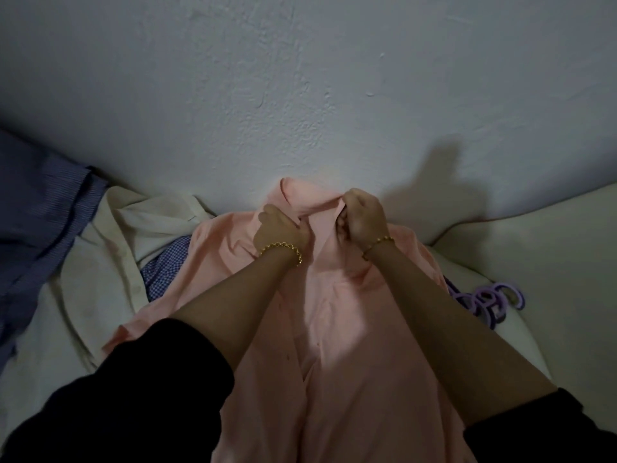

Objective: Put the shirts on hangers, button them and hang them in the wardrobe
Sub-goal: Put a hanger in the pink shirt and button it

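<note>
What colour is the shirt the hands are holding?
The shirt is pale peach-pink, best seen in the head view.

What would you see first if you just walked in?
A big pink shirt lies in the middle, and the left hand and right hand both grip its collar. Purple hangers lie to its right, and a cream shirt and a blue shirt are heaped to its left.

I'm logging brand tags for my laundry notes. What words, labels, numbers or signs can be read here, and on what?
None can be read.
The pink shirt, gripped near the collar by the left hand and the right hand, shows no tag or print.
The cream shirt, blue striped shirt, checked shirt, purple hangers and wall show no writing either.
</note>
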